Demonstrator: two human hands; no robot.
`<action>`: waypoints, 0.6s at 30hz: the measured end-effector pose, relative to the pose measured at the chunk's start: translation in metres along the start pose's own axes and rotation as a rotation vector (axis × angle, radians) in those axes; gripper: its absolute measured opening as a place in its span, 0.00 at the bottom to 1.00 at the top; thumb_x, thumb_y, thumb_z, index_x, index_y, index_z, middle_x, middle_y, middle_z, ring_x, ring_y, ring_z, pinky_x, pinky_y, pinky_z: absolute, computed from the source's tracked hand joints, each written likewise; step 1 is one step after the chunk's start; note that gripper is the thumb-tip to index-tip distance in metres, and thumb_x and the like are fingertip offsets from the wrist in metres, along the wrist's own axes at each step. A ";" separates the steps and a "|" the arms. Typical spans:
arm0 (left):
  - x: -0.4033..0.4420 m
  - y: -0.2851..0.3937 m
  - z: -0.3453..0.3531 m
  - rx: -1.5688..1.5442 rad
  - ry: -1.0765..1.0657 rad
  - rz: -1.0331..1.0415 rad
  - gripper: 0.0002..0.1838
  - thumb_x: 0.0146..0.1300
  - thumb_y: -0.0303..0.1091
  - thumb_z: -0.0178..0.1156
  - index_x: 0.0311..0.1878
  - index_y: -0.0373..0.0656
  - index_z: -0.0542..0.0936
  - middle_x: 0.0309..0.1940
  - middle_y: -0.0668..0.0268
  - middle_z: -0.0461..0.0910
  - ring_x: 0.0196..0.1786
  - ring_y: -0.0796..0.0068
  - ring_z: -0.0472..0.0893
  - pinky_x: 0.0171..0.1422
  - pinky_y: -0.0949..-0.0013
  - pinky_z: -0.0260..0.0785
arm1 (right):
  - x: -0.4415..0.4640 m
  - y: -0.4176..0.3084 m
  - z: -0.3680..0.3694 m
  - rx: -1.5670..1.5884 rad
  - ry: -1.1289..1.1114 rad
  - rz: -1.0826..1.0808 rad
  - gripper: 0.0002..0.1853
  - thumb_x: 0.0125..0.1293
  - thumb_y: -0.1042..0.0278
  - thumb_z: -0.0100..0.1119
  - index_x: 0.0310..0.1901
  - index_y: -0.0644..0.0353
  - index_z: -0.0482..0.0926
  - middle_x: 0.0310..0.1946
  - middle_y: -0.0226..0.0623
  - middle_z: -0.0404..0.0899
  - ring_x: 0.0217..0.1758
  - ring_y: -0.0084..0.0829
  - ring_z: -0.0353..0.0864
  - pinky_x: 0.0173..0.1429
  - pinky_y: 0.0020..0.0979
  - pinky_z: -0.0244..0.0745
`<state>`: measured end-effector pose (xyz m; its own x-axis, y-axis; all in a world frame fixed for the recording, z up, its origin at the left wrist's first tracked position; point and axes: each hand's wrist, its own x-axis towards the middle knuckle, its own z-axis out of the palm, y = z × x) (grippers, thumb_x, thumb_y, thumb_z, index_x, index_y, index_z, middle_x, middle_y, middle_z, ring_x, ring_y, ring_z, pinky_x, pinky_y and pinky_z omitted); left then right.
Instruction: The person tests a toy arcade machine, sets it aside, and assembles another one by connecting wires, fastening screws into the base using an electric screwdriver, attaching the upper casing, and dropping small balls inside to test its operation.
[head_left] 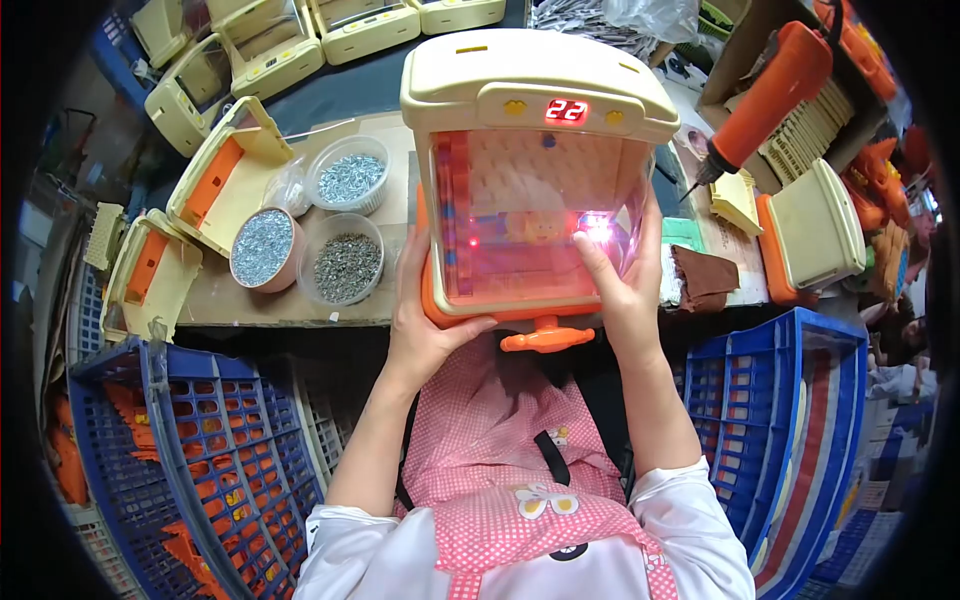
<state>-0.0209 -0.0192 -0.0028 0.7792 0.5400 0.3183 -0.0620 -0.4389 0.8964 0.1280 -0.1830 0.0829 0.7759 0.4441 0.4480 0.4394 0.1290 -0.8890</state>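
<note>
Between my two hands is a cream and orange toy machine (540, 85) with a clear front, held near the bench edge. Its red display (567, 110) reads 22, and a bright light (597, 228) glows inside at the right. My left hand (425, 320) grips the lower left side, thumb along the bottom edge. On the right side my right hand (630, 290) holds the machine, with its thumb on the clear front near the light. An orange handle (547, 338) sticks out below the machine.
Tubs of screws (262, 250) and cream shells (235, 180) lie at left. An orange electric screwdriver (780, 95) hangs at right, above a cream and orange part (820, 225). Blue crates (215, 430) flank my lap on both sides. More cream housings (270, 60) line the back.
</note>
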 end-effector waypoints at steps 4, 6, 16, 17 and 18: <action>-0.001 -0.001 0.001 -0.078 -0.014 -0.049 0.65 0.39 0.39 0.85 0.80 0.46 0.55 0.79 0.51 0.54 0.81 0.52 0.58 0.83 0.52 0.54 | -0.001 0.000 0.005 -0.132 0.034 -0.056 0.43 0.66 0.75 0.65 0.78 0.69 0.51 0.75 0.50 0.58 0.79 0.41 0.59 0.81 0.39 0.54; -0.001 0.000 -0.001 -0.070 -0.013 -0.058 0.65 0.40 0.39 0.85 0.80 0.46 0.55 0.79 0.51 0.54 0.81 0.52 0.58 0.83 0.52 0.55 | -0.003 0.005 0.000 -0.105 0.031 -0.040 0.43 0.66 0.75 0.65 0.78 0.69 0.51 0.75 0.50 0.58 0.79 0.40 0.60 0.80 0.39 0.56; 0.000 -0.003 -0.002 -0.006 0.000 0.010 0.65 0.41 0.36 0.85 0.80 0.42 0.53 0.77 0.58 0.60 0.76 0.62 0.66 0.80 0.57 0.60 | -0.005 0.010 0.002 -0.150 0.061 -0.033 0.42 0.68 0.76 0.64 0.78 0.69 0.52 0.75 0.47 0.59 0.74 0.37 0.66 0.75 0.36 0.65; -0.001 -0.003 -0.001 0.019 -0.006 0.018 0.65 0.41 0.37 0.85 0.80 0.42 0.53 0.77 0.58 0.60 0.76 0.62 0.66 0.80 0.57 0.60 | -0.005 0.011 0.003 -0.152 0.062 -0.032 0.42 0.68 0.76 0.64 0.78 0.69 0.52 0.75 0.47 0.59 0.74 0.37 0.66 0.75 0.36 0.65; -0.001 -0.003 0.000 0.016 -0.011 0.018 0.65 0.41 0.37 0.85 0.80 0.42 0.53 0.77 0.58 0.60 0.76 0.62 0.66 0.80 0.57 0.60 | -0.005 0.011 0.004 -0.119 0.067 -0.039 0.42 0.68 0.76 0.64 0.78 0.68 0.51 0.75 0.47 0.59 0.74 0.36 0.66 0.75 0.36 0.66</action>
<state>-0.0217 -0.0185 -0.0060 0.7848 0.5241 0.3306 -0.0663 -0.4595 0.8857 0.1266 -0.1802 0.0708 0.7838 0.3803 0.4909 0.5174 0.0373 -0.8550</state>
